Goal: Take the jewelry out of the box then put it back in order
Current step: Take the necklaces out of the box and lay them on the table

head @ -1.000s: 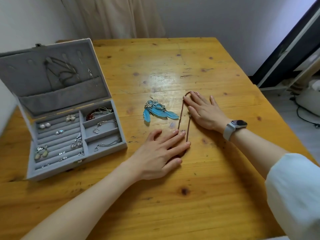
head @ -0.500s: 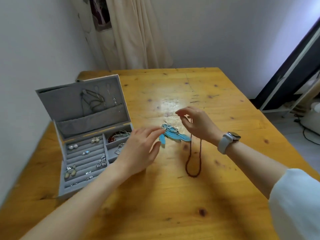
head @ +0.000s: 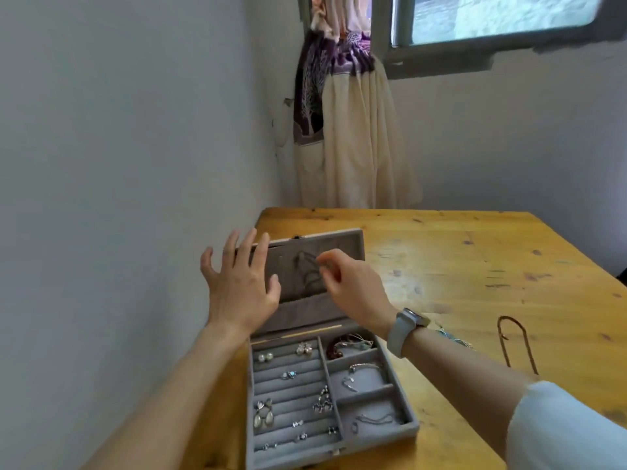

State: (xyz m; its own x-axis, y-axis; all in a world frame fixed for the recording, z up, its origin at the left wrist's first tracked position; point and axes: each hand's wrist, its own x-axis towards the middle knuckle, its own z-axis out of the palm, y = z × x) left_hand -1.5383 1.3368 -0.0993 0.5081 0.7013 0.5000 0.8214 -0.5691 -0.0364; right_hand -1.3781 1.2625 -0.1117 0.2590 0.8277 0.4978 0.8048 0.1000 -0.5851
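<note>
A room in a home: tied-back cream curtain (head: 359,144) beside a grey-framed window (head: 475,32), knotty pine tabletop (head: 475,266), plain white walls (head: 135,130).

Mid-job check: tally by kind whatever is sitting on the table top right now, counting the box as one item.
Open grey jewelry box: 1
Brown necklace: 1
Blue feather earring cluster: 1 (mostly hidden, so the pieces can't be counted)
Total: 3
</note>
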